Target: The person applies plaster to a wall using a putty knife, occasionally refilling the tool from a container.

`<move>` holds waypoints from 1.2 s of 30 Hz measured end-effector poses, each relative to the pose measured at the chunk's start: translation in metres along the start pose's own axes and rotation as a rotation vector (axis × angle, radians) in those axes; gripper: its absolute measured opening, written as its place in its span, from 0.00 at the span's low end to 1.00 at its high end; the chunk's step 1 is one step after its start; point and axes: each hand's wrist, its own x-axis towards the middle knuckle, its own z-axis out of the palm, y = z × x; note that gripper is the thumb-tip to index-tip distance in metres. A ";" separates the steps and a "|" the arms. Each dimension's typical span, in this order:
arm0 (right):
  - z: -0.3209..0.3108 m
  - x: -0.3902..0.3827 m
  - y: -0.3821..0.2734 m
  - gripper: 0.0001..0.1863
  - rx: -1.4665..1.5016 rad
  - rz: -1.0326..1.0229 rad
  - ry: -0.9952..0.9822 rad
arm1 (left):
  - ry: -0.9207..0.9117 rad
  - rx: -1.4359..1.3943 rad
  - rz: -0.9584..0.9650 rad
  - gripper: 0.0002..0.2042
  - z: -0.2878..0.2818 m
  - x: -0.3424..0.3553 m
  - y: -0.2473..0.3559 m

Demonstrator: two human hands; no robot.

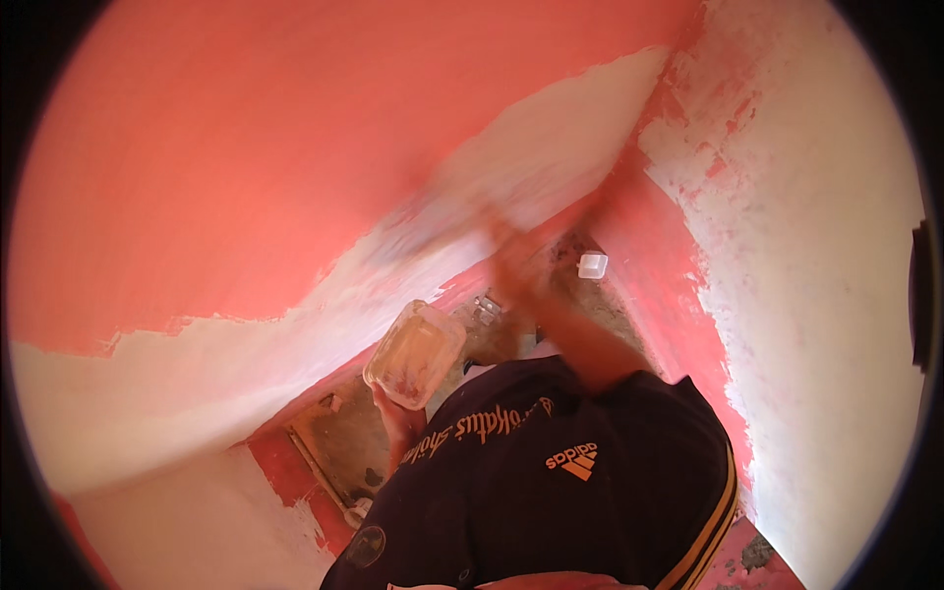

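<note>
The left hand (pixel 396 418) is gripping a clear plastic tub (pixel 415 354) from below, holding it tilted beside the red wall (pixel 246 147). The right hand (pixel 497 231) is reaching up to that wall's white patch (pixel 551 138); it is blurred, so its grip cannot be told. A small white container (pixel 592 265) is sitting on the floor below the wall.

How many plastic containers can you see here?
2. A clear plastic tub held up in the left hand, and a small white container on the floor in the corner. Others may be hidden behind the person's body.
</note>
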 end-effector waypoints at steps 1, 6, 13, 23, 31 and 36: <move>-0.043 0.029 -0.006 0.16 -0.127 -0.005 0.104 | 0.020 -0.036 0.004 0.34 -0.004 -0.002 -0.006; -0.157 0.107 0.040 0.14 -0.441 0.337 0.675 | 0.085 -0.090 -0.035 0.35 0.027 -0.011 -0.027; -0.007 -0.008 0.009 0.18 0.075 -0.056 -0.038 | 0.041 -0.083 -0.037 0.33 0.065 -0.005 -0.037; -0.139 0.052 0.104 0.20 -0.437 0.208 0.402 | 0.049 -0.041 -0.074 0.34 0.071 -0.017 -0.045; -0.097 -0.040 0.101 0.20 0.029 0.238 0.031 | 0.111 -0.008 -0.063 0.35 0.057 -0.015 -0.058; -0.248 0.054 0.153 0.21 -0.210 0.652 0.494 | 0.223 0.014 -0.074 0.33 0.047 -0.017 -0.066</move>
